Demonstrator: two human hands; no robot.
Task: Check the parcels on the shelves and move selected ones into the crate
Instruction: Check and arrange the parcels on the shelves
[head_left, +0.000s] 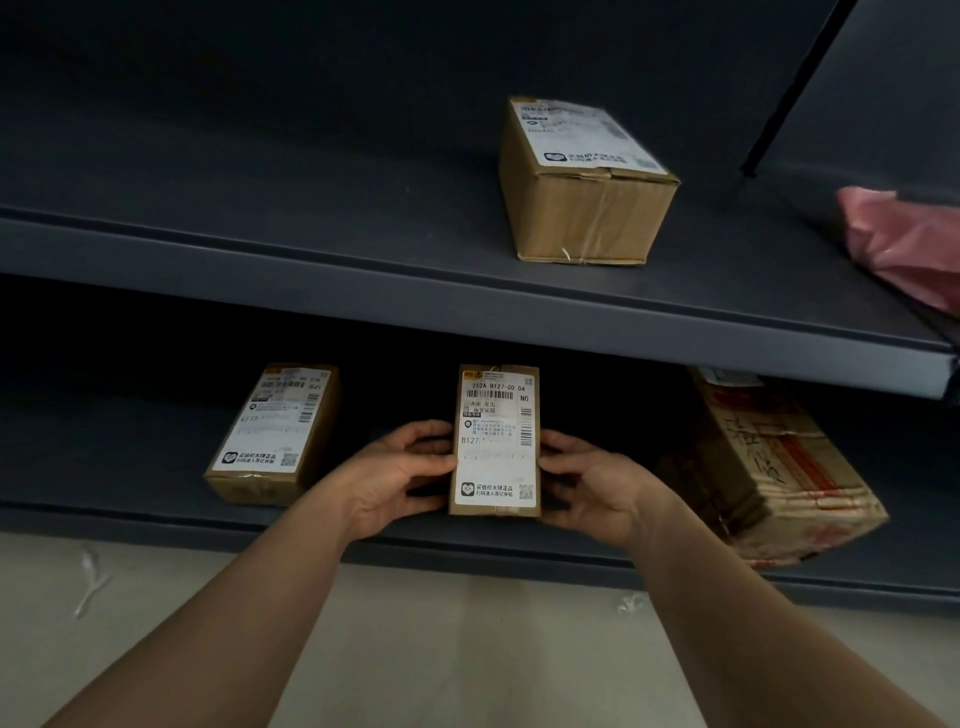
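Dark grey metal shelving fills the view, with an upper shelf (363, 291) and a lower shelf (156, 519), and under them a pale floor (441, 649).

On the lower shelf, near its front edge and about in the middle, is a narrow brown cardboard parcel (496, 441) with a long white shipping label on top. The left hand (400, 473) grips its left side and the right hand (592, 478) grips its right side. The fingers of both hands are curled around the edges of the parcel, so it is held between the two hands. I cannot tell if the parcel rests on the shelf or is lifted a little from it.

Left of it, apart from the left hand, a small brown cardboard box (275, 436) with a white label lies on the same shelf. On the right, a bigger worn cardboard box with red printing and clear tape (769, 467) stands near the right hand; its near corner comes over the front edge of the shelf.

On the upper shelf, farther back and a little to the right, sits a brown cardboard box sealed with tape (587, 197), its white label facing up. At the far right edge lies a pink plastic bag (904, 244), only partly in view.
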